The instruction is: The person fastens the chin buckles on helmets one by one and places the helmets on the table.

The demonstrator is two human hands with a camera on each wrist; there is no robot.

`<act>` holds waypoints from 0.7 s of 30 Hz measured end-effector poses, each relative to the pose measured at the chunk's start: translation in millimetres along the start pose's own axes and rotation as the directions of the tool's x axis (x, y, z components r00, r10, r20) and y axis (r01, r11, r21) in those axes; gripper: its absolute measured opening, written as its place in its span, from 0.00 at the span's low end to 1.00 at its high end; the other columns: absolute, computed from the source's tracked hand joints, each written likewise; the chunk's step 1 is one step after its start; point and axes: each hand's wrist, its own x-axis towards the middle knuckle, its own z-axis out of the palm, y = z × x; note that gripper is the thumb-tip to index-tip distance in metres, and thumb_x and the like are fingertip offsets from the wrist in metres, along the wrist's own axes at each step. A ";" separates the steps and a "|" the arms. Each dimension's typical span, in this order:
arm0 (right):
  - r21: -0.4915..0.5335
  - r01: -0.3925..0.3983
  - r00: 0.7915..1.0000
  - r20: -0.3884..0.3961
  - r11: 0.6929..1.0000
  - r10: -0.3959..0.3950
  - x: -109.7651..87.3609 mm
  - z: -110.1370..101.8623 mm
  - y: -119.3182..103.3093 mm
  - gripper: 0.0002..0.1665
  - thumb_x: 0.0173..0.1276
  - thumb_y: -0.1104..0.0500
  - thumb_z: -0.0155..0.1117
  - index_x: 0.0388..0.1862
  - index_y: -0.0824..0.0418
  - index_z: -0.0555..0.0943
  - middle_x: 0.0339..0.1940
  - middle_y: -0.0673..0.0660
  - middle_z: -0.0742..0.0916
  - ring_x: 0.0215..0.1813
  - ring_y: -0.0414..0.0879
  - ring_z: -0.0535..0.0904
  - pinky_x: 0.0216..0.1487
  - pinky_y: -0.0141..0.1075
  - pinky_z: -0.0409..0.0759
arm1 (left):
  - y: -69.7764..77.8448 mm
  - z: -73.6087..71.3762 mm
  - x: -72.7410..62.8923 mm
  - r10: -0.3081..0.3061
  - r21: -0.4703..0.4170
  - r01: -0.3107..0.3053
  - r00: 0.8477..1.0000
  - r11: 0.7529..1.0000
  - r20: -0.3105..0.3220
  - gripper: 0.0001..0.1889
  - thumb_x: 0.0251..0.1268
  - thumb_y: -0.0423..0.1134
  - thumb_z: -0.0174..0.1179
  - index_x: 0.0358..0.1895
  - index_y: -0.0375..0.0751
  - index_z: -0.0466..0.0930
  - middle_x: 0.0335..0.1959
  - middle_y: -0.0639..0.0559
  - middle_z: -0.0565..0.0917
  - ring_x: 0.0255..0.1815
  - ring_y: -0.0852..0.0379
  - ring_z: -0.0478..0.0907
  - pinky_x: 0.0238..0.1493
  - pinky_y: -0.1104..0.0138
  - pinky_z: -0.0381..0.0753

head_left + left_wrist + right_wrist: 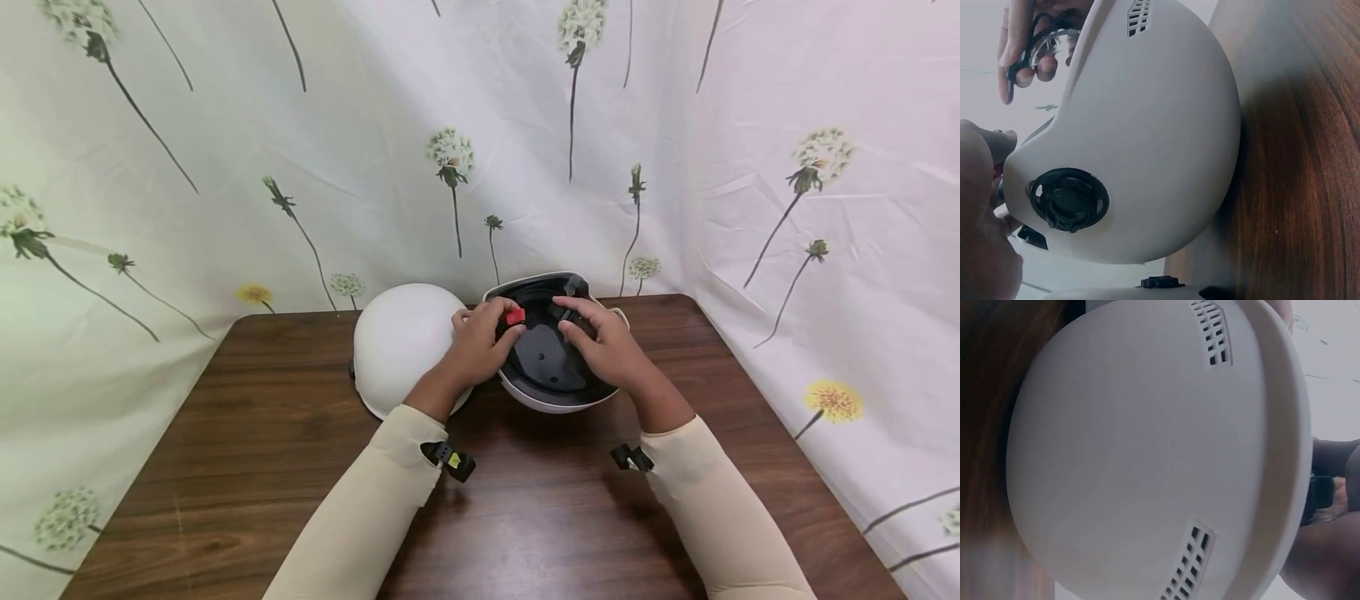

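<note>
A white hard helmet (551,407) lies upside down on the table, its black lining (542,354) facing up. Over its left rim, my left hand (480,343) pinches a small red buckle piece (515,317). My right hand (609,346) reaches over the right side and holds a black strap buckle (558,311) between thumb and fingers. The left wrist view shows the helmet's outer shell (1154,125) with a round black knob (1069,200). In the right wrist view, the black buckle (1319,497) shows just past the rim; the fingers partly hide it.
A second white helmet (405,342), dome up, stands directly left of the first, partly behind my left forearm. Both are near the back edge of the brown wooden table (525,517). A white flower-print cloth (375,150) hangs behind and at the sides.
</note>
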 end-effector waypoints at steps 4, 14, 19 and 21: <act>0.030 -0.016 1.000 0.005 0.999 0.015 0.9 1.4 0.6 0.27 0.79 0.59 0.65 0.74 0.60 0.78 0.75 0.62 0.78 0.78 0.55 0.69 0.74 0.56 0.69 | 1.8 -0.5 -0.9 0.001 0.002 -0.001 1.000 1.000 -0.020 0.17 0.80 0.45 0.60 0.63 0.43 0.76 0.60 0.45 0.83 0.64 0.47 0.75 0.69 0.38 0.52; 0.136 -0.028 1.000 0.017 0.990 0.026 6.1 11.4 3.3 0.23 0.76 0.65 0.67 0.64 0.69 0.69 0.56 0.67 0.88 0.61 0.57 0.83 0.60 0.50 0.78 | 2.5 5.0 -2.0 -0.029 0.003 0.029 0.999 1.000 -0.024 0.16 0.79 0.45 0.61 0.64 0.47 0.78 0.62 0.47 0.83 0.67 0.48 0.75 0.69 0.39 0.52; 0.102 -0.021 0.998 -0.058 0.995 0.027 6.3 15.2 2.2 0.18 0.74 0.63 0.70 0.59 0.66 0.80 0.54 0.64 0.88 0.56 0.54 0.83 0.59 0.49 0.76 | 2.4 5.1 -2.6 -0.014 -0.020 0.013 0.999 1.000 -0.047 0.16 0.78 0.43 0.62 0.63 0.47 0.78 0.62 0.48 0.84 0.67 0.49 0.75 0.69 0.39 0.53; 0.093 -0.027 0.996 -0.083 0.995 0.035 6.0 16.1 1.4 0.17 0.72 0.62 0.73 0.58 0.63 0.84 0.54 0.63 0.87 0.57 0.53 0.82 0.57 0.46 0.77 | 2.3 4.7 -2.8 -0.004 -0.020 0.003 0.999 1.000 -0.050 0.16 0.78 0.43 0.62 0.63 0.46 0.79 0.63 0.48 0.84 0.68 0.49 0.76 0.69 0.39 0.54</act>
